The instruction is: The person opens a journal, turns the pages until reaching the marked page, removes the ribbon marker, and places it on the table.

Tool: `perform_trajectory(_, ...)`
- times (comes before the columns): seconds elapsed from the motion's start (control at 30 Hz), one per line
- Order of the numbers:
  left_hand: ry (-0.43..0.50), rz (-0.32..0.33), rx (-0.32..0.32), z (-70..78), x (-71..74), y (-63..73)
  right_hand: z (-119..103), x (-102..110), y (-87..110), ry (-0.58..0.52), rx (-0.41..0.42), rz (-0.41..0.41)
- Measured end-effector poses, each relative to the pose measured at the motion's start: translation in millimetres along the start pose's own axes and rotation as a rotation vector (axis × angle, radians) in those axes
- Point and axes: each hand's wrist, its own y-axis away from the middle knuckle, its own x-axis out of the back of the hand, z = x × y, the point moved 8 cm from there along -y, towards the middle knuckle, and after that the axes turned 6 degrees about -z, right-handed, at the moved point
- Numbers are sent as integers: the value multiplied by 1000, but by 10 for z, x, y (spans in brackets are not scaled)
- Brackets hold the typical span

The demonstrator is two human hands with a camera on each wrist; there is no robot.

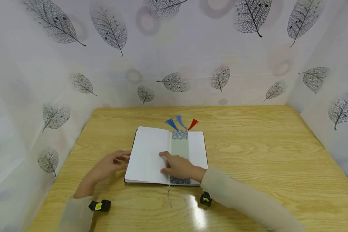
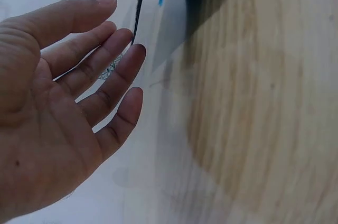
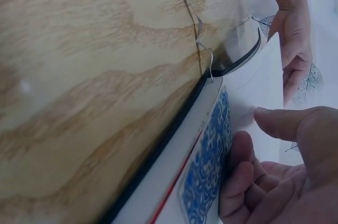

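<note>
Beyond notebook (image 1: 148,154), head-view only: red tassel (image 1: 193,123)

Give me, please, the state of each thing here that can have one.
Notebook: open, face up
Patterned strip: lying inside, partly covered
Red tassel: spread out
Blue tassels: spread out
Ribbon: trailing loose
Left hand: fingers loosely bent
Right hand: over the pages

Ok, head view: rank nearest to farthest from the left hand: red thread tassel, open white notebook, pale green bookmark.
1. Open white notebook, beside the left hand.
2. Pale green bookmark, on its right page.
3. Red tassel, past the notebook's far edge.
</note>
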Motion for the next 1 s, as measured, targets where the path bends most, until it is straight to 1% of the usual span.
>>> perform_trajectory(0.17,-26,40,-30,64,86,33,-38,1,-13,37,-15,-1)
perform_trajectory(0.3,-38,72,-49,110,114,22,-51,-3,-19,67,-32,4)
perform_trajectory(0.33,-35,78,-46,112,113,13,-49,-6,-21,72,-38,4)
perform_trajectory(0.4,-36,82,-50,124,95,-14,-46,-11,-27,75,-50,3)
perform_trajectory(0.5,-30,74,-35,122,44,-67,-48,-12,-28,65,-63,1)
perform_trajectory(0.7,-31,44,17,80,-52,-160,-52,14,-12,61,-76,-7)
perform_trajectory(0.83,-8,22,49,43,-92,-184,-13,132,2,32,-90,16)
perform_trajectory(1.0,6,0,73,5,-136,-188,146,406,9,-4,-112,87)
